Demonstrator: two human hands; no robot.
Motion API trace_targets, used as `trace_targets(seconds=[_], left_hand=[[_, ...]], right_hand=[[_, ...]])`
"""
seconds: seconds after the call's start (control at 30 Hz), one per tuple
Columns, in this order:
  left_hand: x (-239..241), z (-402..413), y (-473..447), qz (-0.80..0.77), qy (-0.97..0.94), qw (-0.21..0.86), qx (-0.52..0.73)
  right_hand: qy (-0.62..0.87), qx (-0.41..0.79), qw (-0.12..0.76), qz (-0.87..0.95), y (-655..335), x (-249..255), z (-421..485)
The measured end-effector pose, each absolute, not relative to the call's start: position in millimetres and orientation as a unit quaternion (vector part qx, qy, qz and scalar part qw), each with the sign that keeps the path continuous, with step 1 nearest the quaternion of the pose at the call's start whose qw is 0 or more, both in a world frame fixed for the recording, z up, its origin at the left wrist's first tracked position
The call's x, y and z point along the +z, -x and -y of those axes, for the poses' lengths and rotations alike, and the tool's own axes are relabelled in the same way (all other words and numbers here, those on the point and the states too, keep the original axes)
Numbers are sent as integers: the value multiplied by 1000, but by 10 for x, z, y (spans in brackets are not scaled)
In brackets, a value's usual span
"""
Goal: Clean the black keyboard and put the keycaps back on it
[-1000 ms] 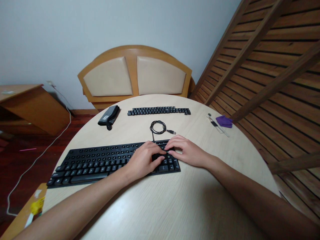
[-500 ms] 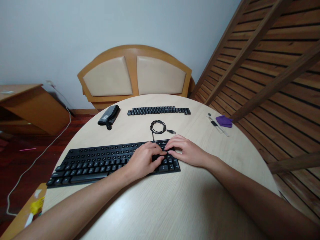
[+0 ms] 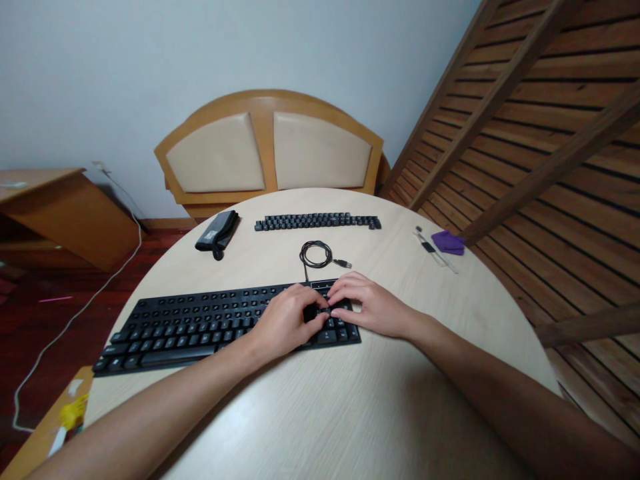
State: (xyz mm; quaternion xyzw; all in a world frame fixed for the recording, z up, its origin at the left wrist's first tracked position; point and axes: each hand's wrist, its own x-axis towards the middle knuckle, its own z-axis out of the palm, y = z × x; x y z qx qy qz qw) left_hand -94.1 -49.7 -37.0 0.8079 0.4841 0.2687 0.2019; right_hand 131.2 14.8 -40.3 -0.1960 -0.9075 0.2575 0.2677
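A black keyboard [image 3: 185, 333] lies slightly slanted on the table. Its front rows carry keycaps, while much of the back rows shows bare key stems. My left hand [image 3: 289, 315] rests over the keyboard's right part, thumb and forefinger curled toward each other at the number pad. From the other side my right hand [image 3: 367, 303] reaches in, its thumb and forefinger bent close together beside the left fingertips. Whatever lies between the fingertips is too small and covered to make out. Beyond the keyboard, loose black keycaps [image 3: 310, 221] stand in rows.
A coiled USB cable [image 3: 316, 255] lies behind the keyboard. At the table's back left is a folded dark pouch [image 3: 218, 231]. A purple cloth [image 3: 449, 243] and a thin wire tool [image 3: 436, 251] lie at the right. A slatted wooden screen [image 3: 550, 167] borders the table.
My right thumb and fingers have shifted slightly left and down over the number pad. My left forefinger has drawn back a little; the keyboard has stayed put.
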Motion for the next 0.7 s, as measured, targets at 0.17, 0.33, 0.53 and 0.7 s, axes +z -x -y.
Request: trace_targets(seconds=[0.17, 0.33, 0.53, 0.7], left_hand=[[-372, 495, 934, -481, -808, 207, 272], [-378, 473, 931, -494, -791, 229, 279], [-390, 452, 945, -488, -789, 241, 285], [-384, 454, 949, -473, -799, 234, 286]], right_hand=[[211, 256, 268, 905, -1303, -404, -136], [225, 257, 268, 901, -1286, -396, -120], [228, 261, 270, 898, -1287, -412, -128], [223, 258, 270, 900, -1300, -436, -141]])
